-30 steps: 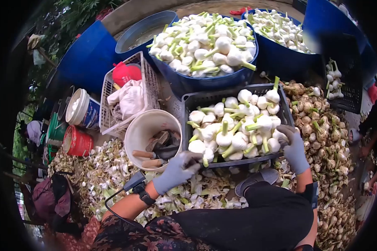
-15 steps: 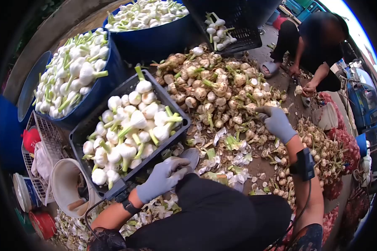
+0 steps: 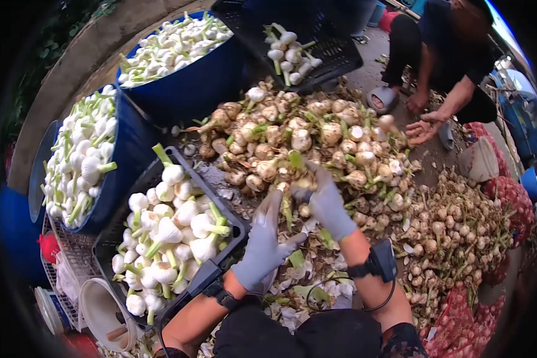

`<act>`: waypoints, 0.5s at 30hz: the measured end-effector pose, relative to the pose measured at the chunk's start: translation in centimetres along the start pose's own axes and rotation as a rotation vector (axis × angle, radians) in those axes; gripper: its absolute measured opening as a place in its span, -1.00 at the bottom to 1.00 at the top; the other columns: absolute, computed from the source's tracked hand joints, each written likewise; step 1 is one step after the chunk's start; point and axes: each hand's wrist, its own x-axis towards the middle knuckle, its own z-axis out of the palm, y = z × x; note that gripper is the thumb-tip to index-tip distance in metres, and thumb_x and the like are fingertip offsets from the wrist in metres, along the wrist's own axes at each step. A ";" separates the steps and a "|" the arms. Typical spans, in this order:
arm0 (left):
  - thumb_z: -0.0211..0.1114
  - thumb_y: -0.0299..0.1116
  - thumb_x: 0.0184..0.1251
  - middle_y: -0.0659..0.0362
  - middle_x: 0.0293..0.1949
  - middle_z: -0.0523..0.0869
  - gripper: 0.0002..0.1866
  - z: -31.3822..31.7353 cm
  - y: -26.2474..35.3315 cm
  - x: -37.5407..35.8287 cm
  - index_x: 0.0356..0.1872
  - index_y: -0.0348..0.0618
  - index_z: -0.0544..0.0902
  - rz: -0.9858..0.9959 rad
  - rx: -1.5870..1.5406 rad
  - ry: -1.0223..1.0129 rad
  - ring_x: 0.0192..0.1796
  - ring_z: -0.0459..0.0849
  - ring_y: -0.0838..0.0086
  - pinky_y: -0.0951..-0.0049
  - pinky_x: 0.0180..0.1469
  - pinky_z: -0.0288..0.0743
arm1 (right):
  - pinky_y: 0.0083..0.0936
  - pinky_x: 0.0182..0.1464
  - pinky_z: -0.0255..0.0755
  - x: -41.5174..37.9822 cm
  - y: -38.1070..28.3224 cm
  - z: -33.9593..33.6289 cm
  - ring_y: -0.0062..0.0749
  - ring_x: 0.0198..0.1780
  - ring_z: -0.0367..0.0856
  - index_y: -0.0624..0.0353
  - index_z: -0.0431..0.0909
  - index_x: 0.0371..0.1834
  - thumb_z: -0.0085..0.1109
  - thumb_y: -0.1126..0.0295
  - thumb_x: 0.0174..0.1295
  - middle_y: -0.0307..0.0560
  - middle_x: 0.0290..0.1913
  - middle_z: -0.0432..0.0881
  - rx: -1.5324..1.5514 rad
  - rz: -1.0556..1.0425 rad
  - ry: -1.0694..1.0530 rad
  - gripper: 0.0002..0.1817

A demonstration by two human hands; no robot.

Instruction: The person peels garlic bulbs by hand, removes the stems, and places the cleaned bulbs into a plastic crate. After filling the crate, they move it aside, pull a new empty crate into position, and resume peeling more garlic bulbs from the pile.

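Observation:
My right hand [image 3: 329, 209], in a grey glove, is at the near edge of a heap of unpeeled garlic [image 3: 334, 134]. Its thumb and fingers close around a blurred garlic bulb [image 3: 304, 180]. To its left is my gloved left hand [image 3: 261, 247], fingers stretched and thumb apart, with nothing in it. Beside that hand stands a dark crate [image 3: 235, 235] holding cleaned white garlic bulbs [image 3: 168, 230] with green stems. Peeled skins [image 3: 298, 274] lie below my hands.
Blue tubs [image 3: 188, 89] of white garlic stand at the left. A black crate [image 3: 340, 59] with several bulbs is behind the heap. A co-worker's open hand [image 3: 423, 128] reaches in at the right. Smaller bulbs [image 3: 459, 230] and red net bags [image 3: 459, 322] lie at the right; a white bucket [image 3: 101, 298] stands lower left.
My right hand has moved left and closed on a bulb in the heap. My left hand has risen from my knee toward it and opened. The co-worker's hand has let go of a bulb.

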 end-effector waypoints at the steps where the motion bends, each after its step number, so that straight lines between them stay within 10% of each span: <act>1: 0.52 -0.27 -0.01 -0.25 0.32 0.30 0.02 1.4 -0.2 -0.1 0.45 -0.29 0.09 0.001 0.004 -0.005 0.34 0.34 -0.09 0.15 0.37 0.25 | -0.46 0.18 0.39 -2.7 1.5 0.0 -0.41 0.13 0.48 0.26 0.31 0.35 0.20 0.41 0.28 -0.02 0.23 0.47 0.149 0.073 -0.068 -0.43; 4: 0.54 -0.37 -0.14 -0.18 0.24 0.44 -0.10 3.1 0.6 -0.1 0.33 -0.28 0.32 -0.215 -0.223 -0.101 0.29 0.45 0.01 0.22 0.32 0.34 | -0.54 0.23 0.32 -8.3 1.8 -2.8 -0.49 0.10 0.46 0.31 0.22 0.43 0.12 0.31 0.39 -0.01 0.21 0.48 0.206 0.286 -0.214 -0.40; 11: 0.56 -0.34 -0.15 -0.04 0.23 0.50 -0.20 3.6 2.3 -2.6 0.24 -0.30 0.46 -0.051 -0.435 -0.532 0.26 0.50 0.22 0.34 0.34 0.30 | -0.69 -0.44 0.43 -13.7 3.3 -7.9 -0.63 -0.49 0.57 0.37 0.57 -0.09 -0.01 0.36 0.41 -0.18 -0.49 0.64 0.141 0.532 -0.260 -0.73; 13: 0.58 -0.34 -0.13 0.03 0.22 0.51 -0.20 3.7 3.0 -2.7 0.24 -0.30 0.47 -0.440 -0.808 -0.543 0.25 0.50 0.35 0.38 0.33 0.31 | -0.67 -0.44 0.44 -14.7 4.1 -7.6 -0.60 -0.50 0.58 0.39 0.57 -0.08 0.00 0.36 0.41 -0.16 -0.47 0.64 0.194 0.515 -0.197 -0.72; 15: 0.58 -0.50 -0.17 0.13 0.22 0.50 -0.18 4.3 3.1 -2.5 0.27 -0.29 0.44 -0.410 -0.848 -0.503 0.25 0.47 0.46 0.44 0.34 0.29 | -0.65 -0.45 0.45 -14.9 4.6 -7.6 -0.57 -0.52 0.57 0.42 0.56 -0.06 0.01 0.36 0.41 -0.12 -0.44 0.65 0.311 0.479 -0.130 -0.71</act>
